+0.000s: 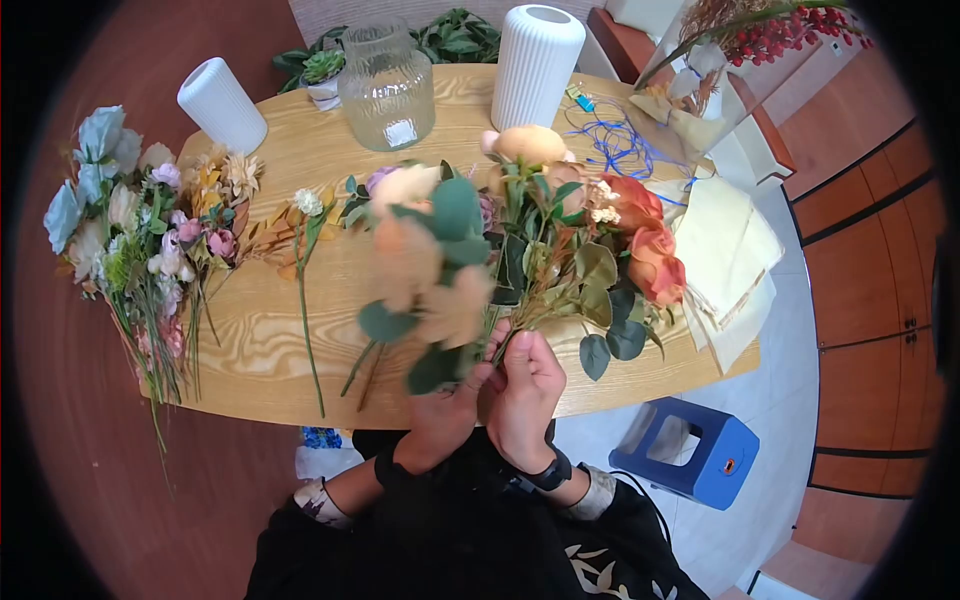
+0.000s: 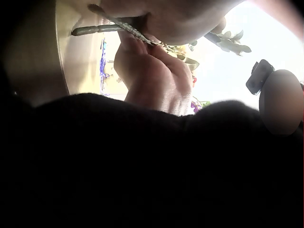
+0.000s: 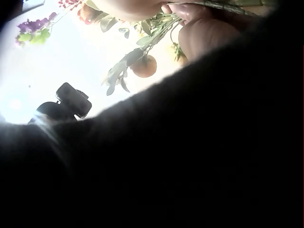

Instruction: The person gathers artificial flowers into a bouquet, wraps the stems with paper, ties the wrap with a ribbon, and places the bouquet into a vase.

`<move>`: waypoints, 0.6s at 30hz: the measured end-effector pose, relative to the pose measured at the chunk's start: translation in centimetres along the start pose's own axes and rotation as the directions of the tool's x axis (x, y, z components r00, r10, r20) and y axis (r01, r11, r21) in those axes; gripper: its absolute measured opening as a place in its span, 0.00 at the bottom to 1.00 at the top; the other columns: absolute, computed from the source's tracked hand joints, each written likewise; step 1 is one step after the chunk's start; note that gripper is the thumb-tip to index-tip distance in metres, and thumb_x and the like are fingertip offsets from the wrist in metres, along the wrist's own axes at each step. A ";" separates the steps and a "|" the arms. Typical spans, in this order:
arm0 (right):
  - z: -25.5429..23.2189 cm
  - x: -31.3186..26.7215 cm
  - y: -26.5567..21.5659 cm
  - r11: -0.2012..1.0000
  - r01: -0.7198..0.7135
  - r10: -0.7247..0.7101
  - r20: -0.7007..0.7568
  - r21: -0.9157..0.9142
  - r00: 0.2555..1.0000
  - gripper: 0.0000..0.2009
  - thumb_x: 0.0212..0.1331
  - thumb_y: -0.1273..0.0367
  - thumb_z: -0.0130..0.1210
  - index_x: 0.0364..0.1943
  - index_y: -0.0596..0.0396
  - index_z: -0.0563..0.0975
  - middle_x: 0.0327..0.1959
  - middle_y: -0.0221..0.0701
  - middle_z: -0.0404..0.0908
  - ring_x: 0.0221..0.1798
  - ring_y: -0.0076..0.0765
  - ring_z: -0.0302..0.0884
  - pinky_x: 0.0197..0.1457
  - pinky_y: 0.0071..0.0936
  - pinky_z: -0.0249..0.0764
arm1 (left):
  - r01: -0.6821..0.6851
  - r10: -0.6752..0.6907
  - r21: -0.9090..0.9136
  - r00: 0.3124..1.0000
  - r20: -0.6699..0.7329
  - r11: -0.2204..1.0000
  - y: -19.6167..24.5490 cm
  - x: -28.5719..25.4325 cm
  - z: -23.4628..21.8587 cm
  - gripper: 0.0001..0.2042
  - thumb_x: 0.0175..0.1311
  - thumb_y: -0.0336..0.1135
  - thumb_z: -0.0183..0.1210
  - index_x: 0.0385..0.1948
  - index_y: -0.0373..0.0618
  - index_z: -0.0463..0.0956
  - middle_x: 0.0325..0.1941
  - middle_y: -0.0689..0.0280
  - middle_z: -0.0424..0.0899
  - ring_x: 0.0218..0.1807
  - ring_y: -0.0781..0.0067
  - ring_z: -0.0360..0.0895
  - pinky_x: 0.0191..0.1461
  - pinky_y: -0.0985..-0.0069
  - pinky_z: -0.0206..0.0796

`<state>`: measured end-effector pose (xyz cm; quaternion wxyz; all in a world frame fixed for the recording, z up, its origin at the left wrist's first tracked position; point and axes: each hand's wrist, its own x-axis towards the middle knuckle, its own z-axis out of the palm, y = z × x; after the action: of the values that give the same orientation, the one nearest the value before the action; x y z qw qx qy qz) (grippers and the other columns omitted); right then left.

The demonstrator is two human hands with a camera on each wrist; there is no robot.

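Note:
In the head view both hands meet at the front edge of the table, around the stems of a bunch of artificial flowers. My right hand (image 1: 528, 400) pinches the stems, thumb uppermost. Close against it, my left hand (image 1: 442, 420) grips the stems too, partly covered by leaves. Orange roses (image 1: 655, 265) lean out to the right of the bunch; blurred peach flowers (image 1: 408, 265) and round green leaves (image 1: 458, 215) spread to the left. The left wrist view shows stem ends (image 2: 97, 29) sticking out past the hands. Leaves (image 3: 126, 61) hang beyond the fingers in the right wrist view.
Loose flowers (image 1: 120, 220) pile at the table's left end, beside a single white-flowered stem (image 1: 308, 290). A glass vase (image 1: 385, 95) and white ribbed vases (image 1: 538, 65) stand at the back. Blue cord (image 1: 620, 145) and cream wrapping sheets (image 1: 725, 250) lie right. A blue stool (image 1: 690, 450) stands below.

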<state>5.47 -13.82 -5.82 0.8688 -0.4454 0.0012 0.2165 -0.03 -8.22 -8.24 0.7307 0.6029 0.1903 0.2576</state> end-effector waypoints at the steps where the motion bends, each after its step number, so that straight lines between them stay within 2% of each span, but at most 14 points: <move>1: -0.5 0.1 0.4 0.999 0.037 -0.036 0.021 -0.030 0.999 0.14 0.66 0.64 0.42 0.40 0.62 0.73 0.33 0.29 0.76 0.31 0.17 0.70 0.33 0.13 0.67 | 0.003 -0.003 -0.001 1.000 -0.002 1.000 0.2 0.0 0.2 0.14 0.61 0.28 0.53 0.47 0.32 0.71 0.45 0.63 0.78 0.42 0.79 0.75 0.47 0.81 0.67; 2: -0.7 0.2 0.5 0.996 0.072 -0.070 0.047 -0.059 0.996 0.14 0.66 0.64 0.42 0.40 0.63 0.73 0.33 0.29 0.76 0.32 0.17 0.70 0.36 0.14 0.68 | -0.022 0.022 0.007 1.000 0.005 1.000 0.5 0.0 0.3 0.14 0.61 0.28 0.53 0.47 0.33 0.71 0.44 0.63 0.78 0.42 0.79 0.74 0.47 0.82 0.66; 4: -0.6 0.3 0.1 0.996 0.028 -0.026 0.030 -0.081 0.999 0.14 0.66 0.64 0.42 0.39 0.63 0.73 0.32 0.28 0.75 0.33 0.17 0.70 0.37 0.15 0.68 | -0.053 0.053 0.020 0.998 -0.019 0.998 0.6 0.3 0.4 0.14 0.61 0.28 0.53 0.47 0.33 0.71 0.44 0.63 0.78 0.42 0.79 0.74 0.47 0.82 0.66; 5: -0.4 0.3 -0.2 0.995 -0.016 0.017 0.008 -0.101 1.000 0.14 0.66 0.64 0.42 0.39 0.63 0.73 0.32 0.27 0.75 0.34 0.17 0.70 0.39 0.15 0.67 | 0.011 -0.014 0.086 1.000 0.024 0.996 0.3 0.4 0.3 0.14 0.62 0.28 0.52 0.48 0.34 0.70 0.44 0.64 0.78 0.43 0.80 0.74 0.48 0.83 0.65; 6: 0.0 0.2 -0.7 0.999 -0.028 0.026 -0.032 -0.037 0.999 0.11 0.65 0.67 0.45 0.37 0.63 0.75 0.30 0.24 0.74 0.32 0.14 0.67 0.36 0.12 0.64 | 0.076 -0.086 0.155 0.995 0.054 0.985 -0.2 0.3 0.1 0.14 0.62 0.28 0.52 0.48 0.34 0.70 0.45 0.64 0.78 0.44 0.80 0.74 0.48 0.83 0.65; 7: -0.1 0.1 -0.9 0.997 -0.030 0.029 -0.012 -0.067 1.000 0.11 0.64 0.68 0.45 0.38 0.63 0.75 0.30 0.25 0.75 0.30 0.13 0.66 0.34 0.11 0.63 | 0.089 -0.108 0.231 0.992 0.070 0.969 -1.3 0.1 -0.1 0.14 0.63 0.29 0.50 0.49 0.35 0.70 0.44 0.65 0.78 0.44 0.82 0.73 0.48 0.84 0.64; 8: -0.5 0.0 -1.2 0.995 -0.026 0.027 0.005 -0.094 1.000 0.11 0.64 0.68 0.46 0.39 0.63 0.75 0.30 0.25 0.75 0.29 0.13 0.65 0.32 0.11 0.62 | 0.124 -0.146 0.193 0.984 0.101 0.973 -1.3 0.2 0.0 0.14 0.64 0.28 0.49 0.49 0.35 0.69 0.45 0.65 0.78 0.45 0.82 0.73 0.48 0.85 0.64; 10: -1.9 0.0 -1.6 0.987 -0.026 0.041 0.091 -0.160 0.995 0.09 0.63 0.69 0.47 0.33 0.62 0.74 0.26 0.28 0.75 0.20 0.13 0.61 0.22 0.12 0.57 | 0.112 -0.113 0.013 0.982 0.151 0.994 0.7 0.4 0.7 0.13 0.64 0.27 0.48 0.49 0.35 0.70 0.41 0.66 0.78 0.41 0.82 0.74 0.45 0.84 0.65; 11: -1.8 0.2 -1.7 0.987 -0.034 0.049 0.095 -0.157 0.994 0.08 0.63 0.70 0.47 0.30 0.61 0.74 0.24 0.28 0.74 0.19 0.14 0.60 0.22 0.13 0.57 | 0.113 -0.114 0.012 0.983 0.141 0.993 0.5 0.5 0.6 0.13 0.64 0.27 0.48 0.49 0.35 0.70 0.41 0.66 0.78 0.41 0.82 0.74 0.45 0.84 0.65; 13: -1.7 0.5 -2.1 0.987 -0.044 0.060 0.098 -0.155 0.993 0.08 0.62 0.70 0.48 0.27 0.60 0.73 0.22 0.28 0.74 0.18 0.15 0.59 0.21 0.13 0.57 | 0.146 -0.129 -0.054 0.961 0.244 0.988 0.1 0.6 0.5 0.13 0.64 0.26 0.48 0.49 0.36 0.70 0.35 0.67 0.78 0.36 0.82 0.73 0.40 0.83 0.65; 15: -2.0 0.9 -2.5 0.979 -0.110 0.133 0.127 -0.172 0.983 0.08 0.61 0.72 0.49 0.25 0.57 0.72 0.21 0.29 0.74 0.17 0.16 0.60 0.21 0.14 0.57 | 0.113 -0.109 -0.003 0.966 0.235 0.994 0.6 0.8 0.6 0.12 0.64 0.27 0.48 0.47 0.36 0.70 0.33 0.68 0.77 0.34 0.83 0.72 0.38 0.83 0.65; 18: -2.7 1.2 -2.6 0.979 -0.121 0.142 0.128 -0.163 0.982 0.07 0.60 0.72 0.50 0.25 0.57 0.72 0.21 0.30 0.75 0.17 0.17 0.62 0.20 0.14 0.58 | 0.079 -0.104 0.103 0.959 0.264 0.992 1.6 1.1 0.5 0.09 0.63 0.27 0.48 0.43 0.37 0.72 0.29 0.67 0.76 0.31 0.82 0.72 0.35 0.82 0.64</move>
<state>8.01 -16.78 -5.63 0.8133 -0.4942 -0.0466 0.3035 0.87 -7.69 -6.53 0.7326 0.6554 0.1288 0.1306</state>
